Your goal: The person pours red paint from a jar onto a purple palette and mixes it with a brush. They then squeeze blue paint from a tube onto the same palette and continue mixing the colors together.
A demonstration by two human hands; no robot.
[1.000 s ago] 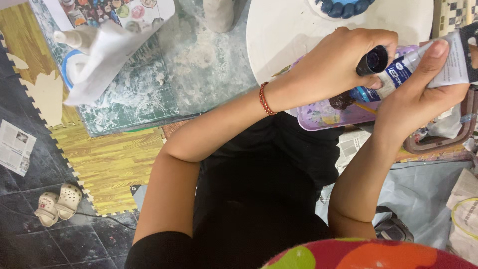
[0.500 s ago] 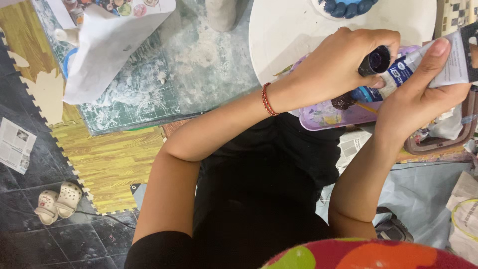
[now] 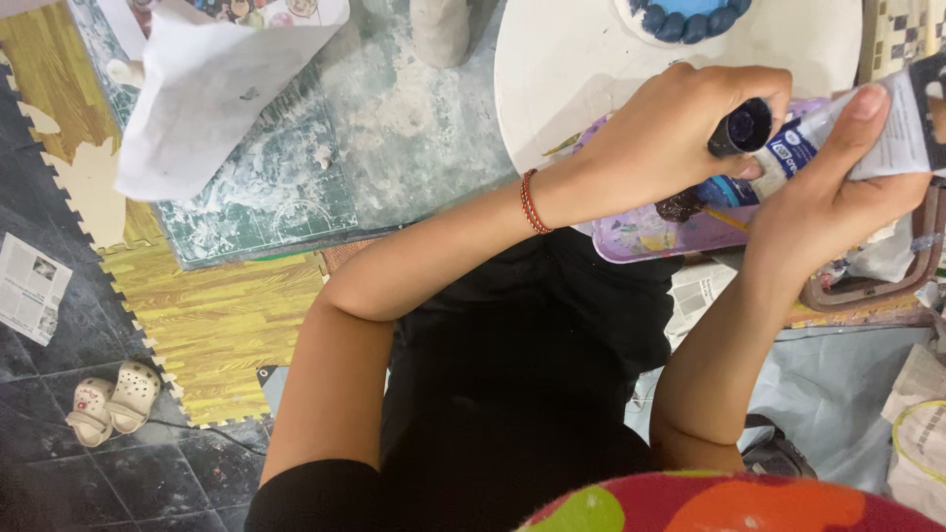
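Observation:
My left hand, with a red string bracelet at the wrist, pinches a dark blue cap at the mouth of a paint tube. My right hand grips that white and blue paint tube by its body, thumb along the top. Both hands hover over a lilac palette tray. A dark blob of paint lies on the tray just below the tube's nozzle. Whether the cap is on the thread or free of it is hidden by my fingers.
A white round board holds a blue beaded object at the top edge. To the left lie a stained green cutting mat and a white paper sheet. Wood-pattern foam tiles, a newspaper scrap and small shoes are on the floor.
My hands stay on the cap and tube in nearly the same pose. The view has drifted, so the white paper and the mat sit a little further right in frame.

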